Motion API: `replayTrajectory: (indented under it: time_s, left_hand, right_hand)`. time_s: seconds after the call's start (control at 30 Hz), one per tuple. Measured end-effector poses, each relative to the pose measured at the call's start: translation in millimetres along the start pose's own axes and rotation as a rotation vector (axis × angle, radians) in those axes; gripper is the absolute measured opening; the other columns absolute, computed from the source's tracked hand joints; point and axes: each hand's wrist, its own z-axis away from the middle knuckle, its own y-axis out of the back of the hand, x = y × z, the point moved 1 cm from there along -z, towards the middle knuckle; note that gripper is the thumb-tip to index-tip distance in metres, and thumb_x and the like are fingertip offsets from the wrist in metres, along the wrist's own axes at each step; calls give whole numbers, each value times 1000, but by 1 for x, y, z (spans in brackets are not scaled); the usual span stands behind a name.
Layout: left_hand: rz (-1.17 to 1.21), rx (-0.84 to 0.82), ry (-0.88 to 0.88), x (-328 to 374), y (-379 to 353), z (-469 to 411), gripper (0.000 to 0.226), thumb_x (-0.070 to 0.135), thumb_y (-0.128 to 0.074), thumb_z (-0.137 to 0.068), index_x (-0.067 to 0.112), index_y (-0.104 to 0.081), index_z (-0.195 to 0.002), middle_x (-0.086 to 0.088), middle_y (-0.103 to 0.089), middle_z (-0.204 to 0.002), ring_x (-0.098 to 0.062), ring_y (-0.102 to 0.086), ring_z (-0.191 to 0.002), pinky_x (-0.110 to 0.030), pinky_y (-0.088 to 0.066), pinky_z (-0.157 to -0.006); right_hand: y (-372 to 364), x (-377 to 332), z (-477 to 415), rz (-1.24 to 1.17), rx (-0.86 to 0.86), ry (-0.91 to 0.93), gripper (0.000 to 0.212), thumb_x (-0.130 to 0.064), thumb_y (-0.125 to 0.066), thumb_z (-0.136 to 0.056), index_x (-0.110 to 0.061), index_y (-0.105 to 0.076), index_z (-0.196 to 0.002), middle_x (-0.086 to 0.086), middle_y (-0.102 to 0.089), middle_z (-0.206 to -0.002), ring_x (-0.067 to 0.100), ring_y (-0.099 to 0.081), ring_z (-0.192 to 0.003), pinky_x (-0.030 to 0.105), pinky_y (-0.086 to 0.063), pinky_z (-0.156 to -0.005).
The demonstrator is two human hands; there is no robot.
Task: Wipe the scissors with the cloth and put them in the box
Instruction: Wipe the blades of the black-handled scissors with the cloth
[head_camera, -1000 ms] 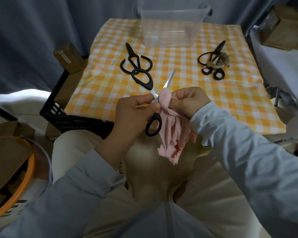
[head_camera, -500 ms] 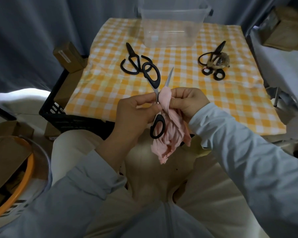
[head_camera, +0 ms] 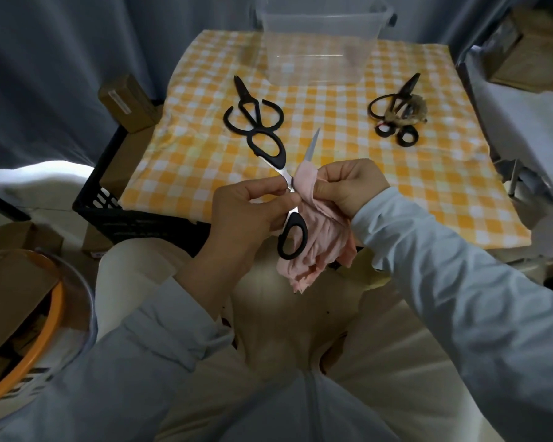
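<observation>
My left hand (head_camera: pixel 246 215) pinches a pair of black-handled scissors (head_camera: pixel 292 236) near the pivot, above my lap. The scissors are spread wide, one handle loop toward the table, the other hanging down. My right hand (head_camera: pixel 348 186) grips a pink cloth (head_camera: pixel 316 247) wrapped round one blade, whose silver tip pokes out above. A clear plastic box (head_camera: pixel 320 46) stands at the table's far edge. Black scissors (head_camera: pixel 253 110) lie on the checked cloth at left. Another pair (head_camera: pixel 396 113) lies at right with a brownish clump on it.
The table carries a yellow checked tablecloth (head_camera: pixel 428 193). A black crate (head_camera: pixel 115 215) with cardboard boxes stands left of it. An orange-rimmed bin (head_camera: pixel 29 330) of cardboard is at lower left. Grey curtains hang behind, and boxes sit at far right.
The upper handle loop swung from left to upright and back left, so the scissors closed partly then spread again. The cloth stays round the blade, its hanging end bunched higher.
</observation>
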Motion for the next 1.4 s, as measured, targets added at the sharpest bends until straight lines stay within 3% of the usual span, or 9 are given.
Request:
replayTrajectory:
  time_s: [0.17,0.43,0.57,0.77,0.83,0.97,1.07,1.17,1.4]
  left_hand:
    - [50,12,31,1,0,0,21,1,-72,-77,20,-67,-84,5,-67,-84,1,-67,-64,-14,-52,-58]
    - [40,22,46,0,0,1,17,0,-73,-76,16,-68,-77,-2,-67,-85,-3,-66,-60,-15,-52,-57]
    - [57,26,82,1,0,1,15,0,-73,-76,15,-69,-77,-4,-68,-82,-6,-66,-60,-16,-52,-57]
    - [59,56,61,0,1,0,14,2,-73,-76,13,-67,-81,-6,-64,-78,-2,-63,-55,-14,-50,-56]
    - [53,54,66,0,1,0,14,1,-73,-76,13,-67,-81,-6,-64,-76,-2,-63,-54,-14,-50,-55]
    - [58,34,71,-2,-1,3,15,-1,-72,-76,13,-67,-77,-3,-63,-70,-5,-63,-53,-16,-51,-55]
    - [82,47,72,-2,-1,3,15,-1,-72,-76,13,-67,-75,-5,-63,-72,-6,-64,-55,-16,-51,-55]
    - [77,48,74,0,-2,2,13,-2,-71,-77,10,-66,-78,-7,-61,-71,-4,-61,-50,-14,-49,-53]
    - [78,55,95,-2,0,1,15,0,-71,-77,14,-66,-76,-5,-65,-74,-6,-65,-57,-17,-53,-57]
  right_hand:
    - [0,5,0,90,2,33,36,-14,-70,-81,-8,-53,-50,-7,-47,-37,5,-39,-39,16,-36,-44]
    - [8,0,-3,170,-138,106,11,11,-59,-80,12,-63,-70,8,-55,-57,16,-47,-57,22,-40,-58]
    - [15,-1,-3,189,-219,96,24,15,-59,-78,-7,-68,-73,4,-60,-55,11,-54,-53,20,-48,-53]
    - [7,11,-6,249,-80,166,39,5,-58,-83,-13,-48,-50,-12,-38,-36,1,-34,-40,12,-30,-45]
    - [8,13,-5,264,-86,167,36,2,-60,-84,-8,-49,-51,-12,-41,-40,1,-35,-43,14,-31,-47]
    - [10,5,-1,194,-195,162,24,-7,-66,-82,17,-62,-80,25,-53,-63,20,-47,-65,28,-42,-63]
    - [10,4,0,217,-105,194,14,1,-64,-82,13,-63,-75,5,-49,-53,10,-43,-56,21,-38,-54]
    - [6,10,-2,261,-59,195,32,-7,-63,-83,0,-51,-55,-4,-39,-46,7,-34,-48,21,-30,-48]
    - [5,8,1,244,-169,162,37,-15,-61,-89,19,-57,-75,16,-52,-65,20,-42,-60,28,-39,-59]
